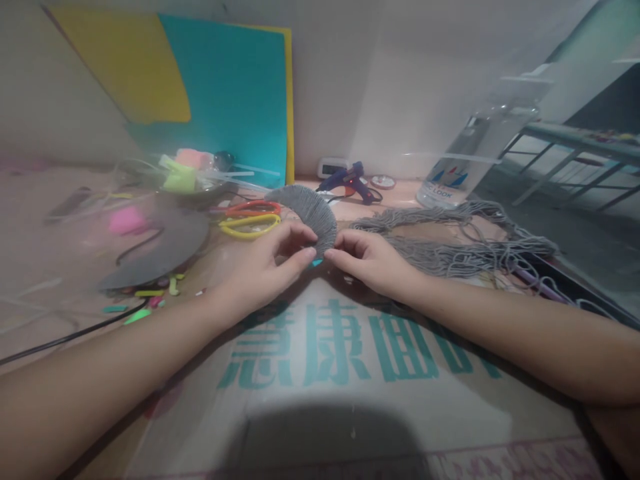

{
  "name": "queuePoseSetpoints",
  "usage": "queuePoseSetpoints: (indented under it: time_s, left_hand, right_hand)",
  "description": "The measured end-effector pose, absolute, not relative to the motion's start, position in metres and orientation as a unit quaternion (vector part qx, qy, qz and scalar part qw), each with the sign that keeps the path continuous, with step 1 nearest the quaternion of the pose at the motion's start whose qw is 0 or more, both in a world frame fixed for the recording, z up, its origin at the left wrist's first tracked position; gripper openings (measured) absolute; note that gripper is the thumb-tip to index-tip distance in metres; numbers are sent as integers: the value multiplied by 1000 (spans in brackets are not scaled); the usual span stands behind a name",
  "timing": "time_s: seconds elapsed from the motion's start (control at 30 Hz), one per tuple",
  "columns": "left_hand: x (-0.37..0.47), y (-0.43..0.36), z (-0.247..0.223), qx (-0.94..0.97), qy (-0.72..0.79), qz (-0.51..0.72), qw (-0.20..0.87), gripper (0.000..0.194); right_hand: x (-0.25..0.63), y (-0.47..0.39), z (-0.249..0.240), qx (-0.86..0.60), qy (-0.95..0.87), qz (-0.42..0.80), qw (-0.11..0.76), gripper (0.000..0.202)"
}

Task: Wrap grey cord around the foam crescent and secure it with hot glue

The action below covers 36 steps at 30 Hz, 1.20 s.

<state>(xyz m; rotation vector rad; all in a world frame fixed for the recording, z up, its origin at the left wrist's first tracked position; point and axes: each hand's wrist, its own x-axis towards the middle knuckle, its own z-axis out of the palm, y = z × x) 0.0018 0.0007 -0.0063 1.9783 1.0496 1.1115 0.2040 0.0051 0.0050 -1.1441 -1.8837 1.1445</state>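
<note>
Two hands meet at the near end of the gray crescent (319, 210). Left hand (275, 262): thumb and index pinch the crescent at its inner edge. Right hand (371, 261): thumb and index bent, tips at the crescent's outer edge; whether they pinch it cannot be told. Remaining fingers of both hands: curled, partly hidden. Left of the crescent: yellow handle (240, 235) and orange handle (257, 211). Behind and right of the crescent: glue gun (344, 179). Right of the crescent: yarn (440, 259). Farther right, behind: bottle (456, 160).
</note>
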Motion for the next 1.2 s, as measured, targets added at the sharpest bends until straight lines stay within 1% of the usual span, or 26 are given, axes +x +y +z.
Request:
queuePoseSetpoints:
  time_s: [0.13,0.27,0.73,1.03,1.1,1.2]
  left_hand:
    - [0,5,-7,677,435,485,341,14]
    - [-3,10,-8,651,476,506,305,11]
    - [-3,13,-8,649,477,504,312,18]
    - [-9,10,-10,655,496,488,296,12]
    - [-9,10,-10,657,486,489,305,11]
    - [-7,11,-10,646,471,488,350,11]
  right_hand:
    - [204,6,5,-433,-679,475,355,19]
    - [203,6,5,-423,-674,481,368,17]
    - [204,8,4,-418,-677,484,365,18]
    - [204,9,5,-426,-680,480,354,20]
    - [204,9,5,-425,-679,482,356,20]
    - [204,9,4,-423,-678,483,357,22]
